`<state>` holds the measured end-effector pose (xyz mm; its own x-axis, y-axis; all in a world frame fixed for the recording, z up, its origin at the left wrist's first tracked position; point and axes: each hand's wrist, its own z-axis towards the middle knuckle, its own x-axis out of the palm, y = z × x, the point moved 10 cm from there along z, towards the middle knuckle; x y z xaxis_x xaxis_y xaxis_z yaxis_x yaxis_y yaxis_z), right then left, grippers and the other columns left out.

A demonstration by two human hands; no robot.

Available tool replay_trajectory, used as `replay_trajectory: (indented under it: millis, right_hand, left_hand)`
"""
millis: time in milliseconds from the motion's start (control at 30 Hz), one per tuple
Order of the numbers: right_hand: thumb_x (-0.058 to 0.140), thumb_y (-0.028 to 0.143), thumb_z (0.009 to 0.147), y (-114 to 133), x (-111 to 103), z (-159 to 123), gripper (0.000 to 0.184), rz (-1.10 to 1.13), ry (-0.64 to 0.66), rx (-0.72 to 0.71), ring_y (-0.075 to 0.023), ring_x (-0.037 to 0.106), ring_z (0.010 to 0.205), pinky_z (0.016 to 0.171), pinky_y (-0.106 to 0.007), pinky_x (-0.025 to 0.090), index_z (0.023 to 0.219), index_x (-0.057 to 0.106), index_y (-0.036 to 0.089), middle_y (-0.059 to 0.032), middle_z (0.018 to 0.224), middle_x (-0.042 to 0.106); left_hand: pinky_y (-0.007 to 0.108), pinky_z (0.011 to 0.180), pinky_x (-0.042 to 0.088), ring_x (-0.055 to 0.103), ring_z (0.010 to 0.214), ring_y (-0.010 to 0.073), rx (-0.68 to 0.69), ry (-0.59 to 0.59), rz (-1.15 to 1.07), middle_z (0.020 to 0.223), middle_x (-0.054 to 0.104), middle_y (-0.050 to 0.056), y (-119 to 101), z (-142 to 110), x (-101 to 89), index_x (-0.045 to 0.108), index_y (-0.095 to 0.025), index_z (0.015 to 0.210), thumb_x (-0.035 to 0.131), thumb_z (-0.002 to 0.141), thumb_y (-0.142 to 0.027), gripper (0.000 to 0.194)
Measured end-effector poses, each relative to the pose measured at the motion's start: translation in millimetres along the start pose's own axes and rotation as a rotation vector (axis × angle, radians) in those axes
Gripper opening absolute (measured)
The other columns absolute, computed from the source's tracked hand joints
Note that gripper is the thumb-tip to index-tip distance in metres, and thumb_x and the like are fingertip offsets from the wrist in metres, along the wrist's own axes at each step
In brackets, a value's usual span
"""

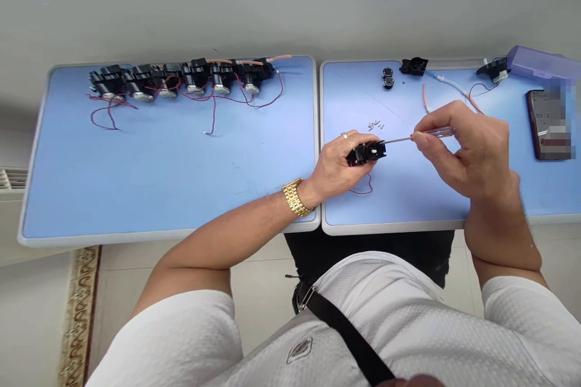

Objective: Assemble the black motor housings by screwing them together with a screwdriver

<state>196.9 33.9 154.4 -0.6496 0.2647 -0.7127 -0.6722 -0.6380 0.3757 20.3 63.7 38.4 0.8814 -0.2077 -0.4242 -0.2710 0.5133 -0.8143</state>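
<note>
Left grip [333, 163] closed around black plastic housing [365, 152]; right grip [467, 151] pinching small screwdriver [403, 139], tip touching housing.

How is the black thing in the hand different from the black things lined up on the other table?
The black part is held up in the left hand, while the six black units rest on the other table. The held part is alone; the units stand side by side in a row. The units show silver ends and red wires; the held part shows no silver end from here. All are mostly black.
</note>
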Motion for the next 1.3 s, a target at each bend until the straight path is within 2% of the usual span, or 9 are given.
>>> replay_trajectory:
  millis: [133, 233, 333, 467, 600, 833, 933, 1100, 1300]
  right_hand:
    - [0.066, 0.049, 0.113, -9, -1, -2, 0.027, -0.042, -0.049, 0.049, -0.0188, 0.075, 0.062, 0.058, -0.035, 0.061, 0.094, 0.071, 0.03, 0.002, 0.077, 0.079]
    - [0.07, 0.039, 0.111, -6, -7, -3, 0.02, 0.018, -0.129, 0.007, -0.017, 0.074, 0.062, 0.057, -0.033, 0.058, 0.093, 0.07, 0.03, 0.0038, 0.08, 0.081]
    - [0.072, 0.032, 0.109, -11, -17, -6, 0.016, 0.135, -0.237, 0.034, -0.0173, 0.072, 0.06, 0.053, -0.035, 0.054, 0.092, 0.072, 0.031, 0.0036, 0.079, 0.08]
    - [0.072, 0.04, 0.109, -21, -31, -11, 0.018, 0.228, -0.412, 0.102, -0.0197, 0.068, 0.054, 0.048, -0.039, 0.051, 0.092, 0.072, 0.034, 0.0026, 0.069, 0.073]
    - [0.067, 0.041, 0.113, -25, -33, -10, 0.016, 0.152, -0.42, 0.177, -0.0228, 0.075, 0.064, 0.055, -0.044, 0.059, 0.098, 0.071, 0.038, 0.0003, 0.074, 0.075]
    - [0.069, 0.043, 0.113, -32, -28, -7, 0.012, 0.207, -0.405, 0.152, -0.0202, 0.081, 0.075, 0.063, -0.042, 0.067, 0.106, 0.074, 0.034, 0.0018, 0.089, 0.08]
    - [0.07, 0.045, 0.112, -37, -23, -6, 0.012, 0.243, -0.407, 0.115, -0.0207, 0.083, 0.082, 0.07, -0.044, 0.069, 0.112, 0.077, 0.034, 0.0042, 0.095, 0.078]
    - [0.074, 0.051, 0.111, -60, -20, -6, 0.015, 0.294, -0.397, 0.146, -0.0227, 0.081, 0.089, 0.081, -0.05, 0.069, 0.117, 0.073, 0.037, 0.0028, 0.101, 0.072]
    - [0.081, 0.057, 0.105, -94, -25, -10, 0.027, 0.246, -0.441, 0.21, -0.027, 0.08, 0.097, 0.094, -0.056, 0.067, 0.108, 0.064, 0.036, 0.0015, 0.095, 0.067]
  left_hand:
    - [0.036, 0.088, 0.064, 0.076, 0.09, 0.0184, 0.012, 0.02, -0.019, 0.102, 0.084, 0.003, -1, 0, 2.0, 0.082, -0.025, 0.123, 0.079, 0.095, -0.021, 0.028]
    - [0.035, 0.089, 0.063, 0.075, 0.09, 0.0182, 0.011, 0.018, -0.053, 0.101, 0.083, 0.002, -2, 1, 1.5, 0.082, -0.025, 0.123, 0.08, 0.094, -0.02, 0.029]
    - [0.034, 0.088, 0.063, 0.074, 0.089, 0.0174, -0.007, -0.004, -0.117, 0.1, 0.082, 0.002, -1, 2, -0.9, 0.082, -0.026, 0.123, 0.081, 0.094, -0.022, 0.03]
    - [0.033, 0.091, 0.064, 0.077, 0.096, 0.017, -0.049, -0.019, -0.213, 0.107, 0.083, 0.003, 4, 4, -3.1, 0.083, -0.026, 0.123, 0.084, 0.094, -0.024, 0.03]
    - [0.033, 0.099, 0.066, 0.08, 0.106, 0.0193, -0.137, -0.001, -0.236, 0.117, 0.086, 0.004, 15, 5, -1.9, 0.083, -0.025, 0.124, 0.088, 0.093, -0.032, 0.033]
    - [0.03, 0.092, 0.066, 0.079, 0.102, 0.019, -0.196, -0.007, -0.312, 0.117, 0.086, 0.006, 22, 5, -2.4, 0.083, -0.024, 0.123, 0.09, 0.09, -0.039, 0.037]
    - [0.025, 0.077, 0.061, 0.073, 0.087, 0.0154, -0.255, 0.076, -0.346, 0.107, 0.084, 0.005, 22, 4, 5.2, 0.082, -0.021, 0.12, 0.091, 0.089, -0.049, 0.043]
    - [0.023, 0.066, 0.052, 0.061, 0.071, 0.0114, -0.287, 0.361, -0.384, 0.084, 0.073, 0.001, 11, -4, 32.2, 0.081, -0.018, 0.111, 0.085, 0.094, -0.056, 0.041]
    - [0.024, 0.073, 0.054, 0.067, 0.081, 0.0126, -0.206, 0.427, -0.385, 0.101, 0.081, 0.005, 4, -6, 41.2, 0.085, -0.019, 0.121, 0.088, 0.088, -0.038, 0.038]
